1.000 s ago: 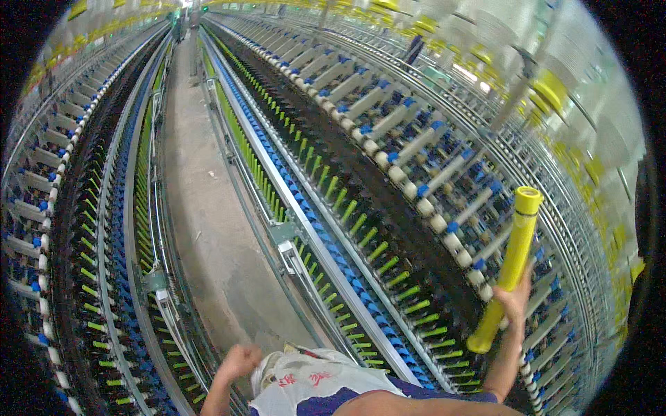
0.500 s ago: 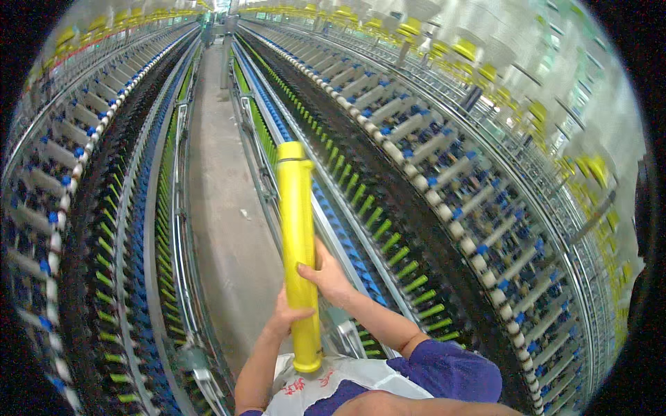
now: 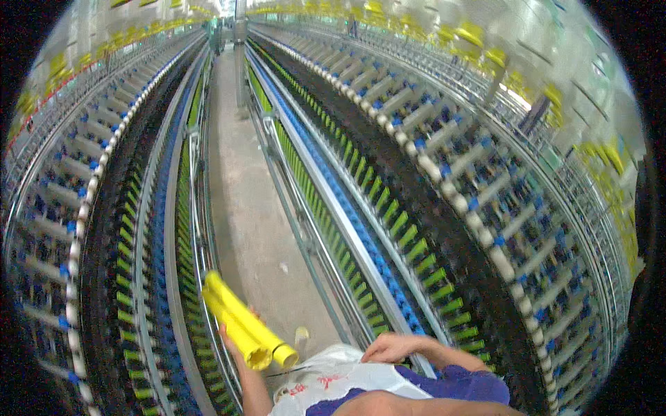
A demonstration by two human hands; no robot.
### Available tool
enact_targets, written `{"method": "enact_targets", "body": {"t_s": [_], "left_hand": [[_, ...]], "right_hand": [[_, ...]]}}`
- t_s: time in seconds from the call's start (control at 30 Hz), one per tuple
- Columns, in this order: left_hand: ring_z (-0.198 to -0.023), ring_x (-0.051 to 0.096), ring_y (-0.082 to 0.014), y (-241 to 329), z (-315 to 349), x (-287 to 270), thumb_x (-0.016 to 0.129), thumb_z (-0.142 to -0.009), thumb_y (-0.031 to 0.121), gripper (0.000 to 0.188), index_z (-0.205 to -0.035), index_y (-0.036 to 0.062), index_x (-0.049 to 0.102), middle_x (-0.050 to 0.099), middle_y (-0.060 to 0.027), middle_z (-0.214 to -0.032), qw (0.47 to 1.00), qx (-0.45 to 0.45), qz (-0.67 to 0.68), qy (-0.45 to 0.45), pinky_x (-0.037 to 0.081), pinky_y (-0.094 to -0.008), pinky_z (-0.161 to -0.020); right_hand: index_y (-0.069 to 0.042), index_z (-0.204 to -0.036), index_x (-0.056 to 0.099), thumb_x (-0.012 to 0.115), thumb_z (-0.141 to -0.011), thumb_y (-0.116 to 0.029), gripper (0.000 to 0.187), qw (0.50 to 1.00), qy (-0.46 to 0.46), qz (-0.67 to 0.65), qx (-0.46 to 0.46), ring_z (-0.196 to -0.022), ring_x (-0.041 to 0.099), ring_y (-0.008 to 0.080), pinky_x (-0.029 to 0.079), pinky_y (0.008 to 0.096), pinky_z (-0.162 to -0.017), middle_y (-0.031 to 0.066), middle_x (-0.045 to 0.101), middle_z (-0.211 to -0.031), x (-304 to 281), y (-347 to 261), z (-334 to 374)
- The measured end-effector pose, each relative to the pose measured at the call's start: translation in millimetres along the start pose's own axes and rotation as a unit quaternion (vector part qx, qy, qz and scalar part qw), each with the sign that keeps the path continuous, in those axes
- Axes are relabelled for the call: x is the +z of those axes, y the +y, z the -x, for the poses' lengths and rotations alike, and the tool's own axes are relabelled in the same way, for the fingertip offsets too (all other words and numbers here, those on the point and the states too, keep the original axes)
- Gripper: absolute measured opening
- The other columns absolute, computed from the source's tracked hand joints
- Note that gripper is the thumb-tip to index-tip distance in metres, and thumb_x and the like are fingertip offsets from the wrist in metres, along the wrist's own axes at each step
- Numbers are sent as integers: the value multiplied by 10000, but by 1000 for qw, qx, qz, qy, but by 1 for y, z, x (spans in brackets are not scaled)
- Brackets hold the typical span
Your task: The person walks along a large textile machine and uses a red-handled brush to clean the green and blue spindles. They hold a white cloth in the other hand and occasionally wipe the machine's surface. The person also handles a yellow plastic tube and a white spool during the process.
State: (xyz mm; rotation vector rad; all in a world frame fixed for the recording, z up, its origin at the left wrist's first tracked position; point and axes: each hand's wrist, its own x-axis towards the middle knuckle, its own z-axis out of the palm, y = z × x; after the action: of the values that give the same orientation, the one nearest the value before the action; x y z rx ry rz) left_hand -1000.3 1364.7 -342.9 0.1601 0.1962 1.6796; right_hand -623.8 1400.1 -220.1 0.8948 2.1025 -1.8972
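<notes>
Gripping two yellow tubes (image 3: 239, 323) side by side, the left hand (image 3: 229, 341) is closed around them from beneath at the lower left. The pair lies slantwise over the hand, far ends pointing up and to the left, near ends down toward the white apron (image 3: 347, 378). Skin shows on both sides of the pair, roughly midway along, so the tubes stick out past the grip at either end; the palm and most of the fingers are hidden under them. One near end faces the camera, open, with a notched inside; its neighbour has a dark ring close to the end. In this view the far ends overlap the metal rails (image 3: 199, 232) of the left machine row, and whether they touch cannot be told.

The right hand (image 3: 390, 347) is well apart from the tubes, at the apron's edge, fingers bent downward; whether it pinches the cloth cannot be told. A purple-blue sleeve (image 3: 461, 385) covers the upper right arm. Ahead, a grey floor (image 3: 239, 180) runs between machine rows, with green spindles (image 3: 397, 222) and white rollers (image 3: 459, 202) along the right one.
</notes>
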Motion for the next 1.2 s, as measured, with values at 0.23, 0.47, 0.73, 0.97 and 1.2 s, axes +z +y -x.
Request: {"method": "enact_targets", "body": {"t_s": [0.23,0.47,0.73,0.97,1.2], "left_hand": [[-905,575,-317,70,-197,-33,586,-701,641,788,-1118,-24,519,579,-188,-1005,975,154,67,145,480,-426,-825],[-862,603,-359,156,-396,-126,483,-805,554,647,-1114,-14,508,586,-201,-994,879,294,-3,375,506,-500,-785],[-891,601,-360,288,-802,-81,499,-771,629,766,-1106,-58,541,603,-229,-1014,993,77,-13,86,500,-450,-831],[-929,551,-362,370,-1136,-67,552,-782,565,780,-1218,-71,432,538,-219,-1095,998,-37,51,22,483,-457,-825],[-1052,485,-332,453,-1396,-80,672,-736,484,776,-1245,-54,438,478,-194,-1129,985,-8,168,31,412,-425,-957]], "right_hand": [[57,-909,590,492,-874,-150,232,961,-132,243,-35,-765,609,366,445,456,-674,251,626,-831,-204,-53,-257],[-57,-873,672,585,-765,-153,169,824,-116,554,-2,-729,673,360,536,475,-623,187,667,-780,-415,-124,-441],[-11,-821,694,662,-863,-203,199,956,267,-117,33,-475,523,53,385,213,-425,23,613,-595,-679,-210,-611],[-2,-850,655,637,-868,-148,148,873,393,-282,62,-468,521,86,391,236,-417,46,632,-645,-876,-147,-805],[-1,-856,631,601,-864,-204,206,872,487,-21,-47,-650,642,190,494,356,-580,122,667,-719,-1170,-276,-1068]]}}
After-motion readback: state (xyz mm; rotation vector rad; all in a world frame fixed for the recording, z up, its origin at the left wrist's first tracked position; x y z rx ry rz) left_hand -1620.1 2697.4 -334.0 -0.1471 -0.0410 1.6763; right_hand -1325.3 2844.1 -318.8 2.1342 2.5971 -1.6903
